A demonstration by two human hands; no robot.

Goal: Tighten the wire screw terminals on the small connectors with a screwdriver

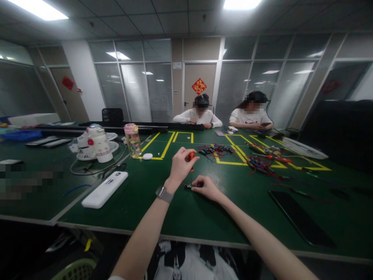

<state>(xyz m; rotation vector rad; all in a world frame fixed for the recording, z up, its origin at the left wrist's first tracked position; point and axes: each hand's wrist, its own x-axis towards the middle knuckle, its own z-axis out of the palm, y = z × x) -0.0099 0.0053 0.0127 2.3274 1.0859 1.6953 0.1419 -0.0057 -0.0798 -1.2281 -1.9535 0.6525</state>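
Observation:
My left hand [183, 161], with a watch on its wrist, pinches the orange handle of a screwdriver [191, 156] held upright. The screwdriver's thin shaft points down at a small dark terminal block [189, 187] with wires on the green table. My right hand [208, 187] rests low on the table, its fingers closed on the block's right side. Whether the tip sits in a screw is too small to tell. Beyond my hands lies a pile of small wired connectors [215, 151] with red and blue leads.
A white power bank [105, 189] and a water bottle [132, 140] stand left; a white jug [99, 144] is behind. At right lie a black phone [300, 217], another wire pile [259, 165] and red-handled tools [281, 159]. Two people sit across the table.

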